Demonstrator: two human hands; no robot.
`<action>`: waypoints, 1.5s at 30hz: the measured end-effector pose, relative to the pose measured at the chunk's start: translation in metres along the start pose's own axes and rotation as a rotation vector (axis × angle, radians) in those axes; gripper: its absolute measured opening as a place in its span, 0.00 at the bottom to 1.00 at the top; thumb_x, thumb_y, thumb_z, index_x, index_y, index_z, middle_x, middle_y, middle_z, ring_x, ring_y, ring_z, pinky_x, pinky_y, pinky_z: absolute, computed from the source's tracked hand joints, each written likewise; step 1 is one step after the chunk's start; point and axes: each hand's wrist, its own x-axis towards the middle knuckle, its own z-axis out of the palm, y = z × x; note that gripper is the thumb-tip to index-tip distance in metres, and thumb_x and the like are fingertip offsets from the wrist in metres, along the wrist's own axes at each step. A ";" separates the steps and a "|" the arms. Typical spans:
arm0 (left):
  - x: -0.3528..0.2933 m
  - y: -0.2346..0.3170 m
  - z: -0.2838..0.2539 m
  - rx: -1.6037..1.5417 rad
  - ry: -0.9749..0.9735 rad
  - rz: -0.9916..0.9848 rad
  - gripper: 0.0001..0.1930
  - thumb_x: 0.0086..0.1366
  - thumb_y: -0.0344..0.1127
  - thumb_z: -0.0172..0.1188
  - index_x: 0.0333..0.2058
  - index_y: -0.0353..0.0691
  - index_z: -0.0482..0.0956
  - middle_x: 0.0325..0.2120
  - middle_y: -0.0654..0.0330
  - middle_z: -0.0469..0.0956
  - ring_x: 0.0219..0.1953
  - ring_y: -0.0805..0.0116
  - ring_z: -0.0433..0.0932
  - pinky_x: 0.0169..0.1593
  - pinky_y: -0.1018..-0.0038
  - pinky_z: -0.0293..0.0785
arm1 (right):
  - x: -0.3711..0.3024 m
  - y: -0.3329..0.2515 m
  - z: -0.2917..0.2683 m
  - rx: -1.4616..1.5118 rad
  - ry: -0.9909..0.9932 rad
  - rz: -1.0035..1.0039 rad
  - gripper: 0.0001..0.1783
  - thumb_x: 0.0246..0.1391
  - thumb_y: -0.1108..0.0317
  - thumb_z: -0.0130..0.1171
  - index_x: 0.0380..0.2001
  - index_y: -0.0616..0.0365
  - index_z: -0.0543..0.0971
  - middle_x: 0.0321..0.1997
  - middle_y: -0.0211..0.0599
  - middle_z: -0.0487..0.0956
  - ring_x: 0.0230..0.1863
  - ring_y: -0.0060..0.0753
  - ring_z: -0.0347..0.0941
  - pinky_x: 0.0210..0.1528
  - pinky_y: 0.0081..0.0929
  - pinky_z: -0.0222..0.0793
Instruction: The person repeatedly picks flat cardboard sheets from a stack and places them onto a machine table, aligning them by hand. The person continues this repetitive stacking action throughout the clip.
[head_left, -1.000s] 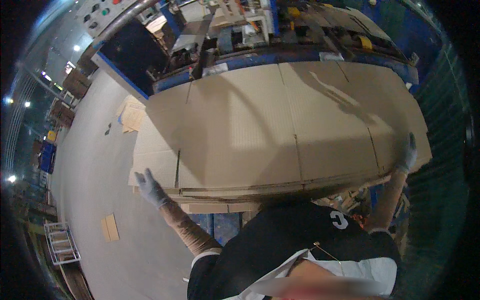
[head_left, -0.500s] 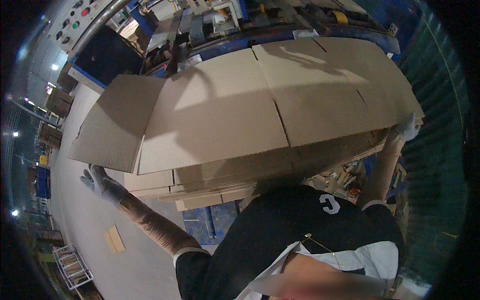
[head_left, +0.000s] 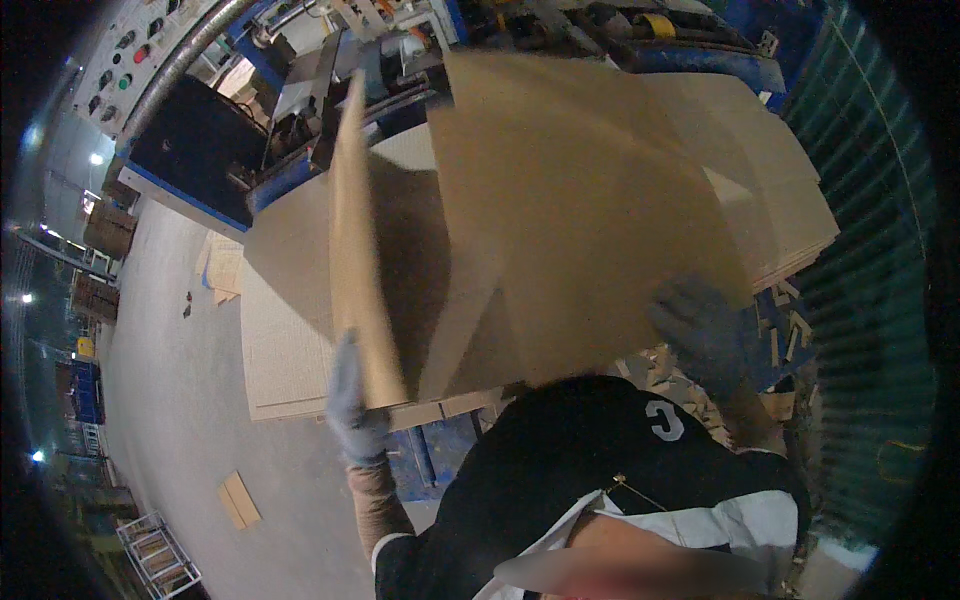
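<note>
A brown cardboard sheet [head_left: 590,220] stands lifted and bent above a stack of flat cardboard sheets [head_left: 290,350]. Its left panel [head_left: 362,250] is nearly upright, seen almost edge-on and smeared by motion. My left hand [head_left: 357,400], in a grey glove, is closed at the lower end of that panel, fingers pointing up along its outer side. At the sheet's lower right edge is my right hand [head_left: 697,325], also gloved and blurred, closed against the cardboard; its fingertips are hard to make out.
Behind the stack runs a blue machine with rollers [head_left: 690,55]. A control panel with buttons [head_left: 125,60] is at the upper left. Cardboard scraps [head_left: 790,325] lie beneath the stack's right side. A green corrugated wall [head_left: 870,300] rises on the right.
The top sheet has come up off the stack and bent, its left panel swinging upright. My left hand has moved right, my right hand inward to the left and down.
</note>
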 end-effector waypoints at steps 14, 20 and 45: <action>0.073 -0.019 0.040 0.419 -0.559 0.461 0.28 0.56 0.31 0.51 0.58 0.44 0.68 0.59 0.49 0.65 0.61 0.46 0.64 0.64 0.49 0.55 | 0.069 0.096 0.043 -0.146 -0.100 -0.176 0.45 0.38 0.31 0.57 0.52 0.57 0.72 0.58 0.45 0.71 0.62 0.48 0.62 0.65 0.49 0.55; 0.092 -0.011 0.070 0.355 -0.393 0.655 0.29 0.56 0.32 0.53 0.59 0.43 0.66 0.60 0.49 0.65 0.61 0.47 0.65 0.64 0.49 0.57 | 0.112 0.143 0.034 -0.114 -0.210 -0.069 0.56 0.29 0.27 0.62 0.53 0.63 0.70 0.55 0.52 0.72 0.58 0.52 0.66 0.61 0.45 0.59; 0.245 -0.055 0.128 0.716 -0.028 0.215 0.40 0.58 0.48 0.62 0.63 0.36 0.56 0.57 0.47 0.67 0.57 0.48 0.68 0.56 0.57 0.67 | 0.238 0.138 0.116 -0.139 0.162 0.474 0.19 0.54 0.51 0.53 0.44 0.45 0.80 0.51 0.38 0.74 0.53 0.46 0.69 0.52 0.46 0.67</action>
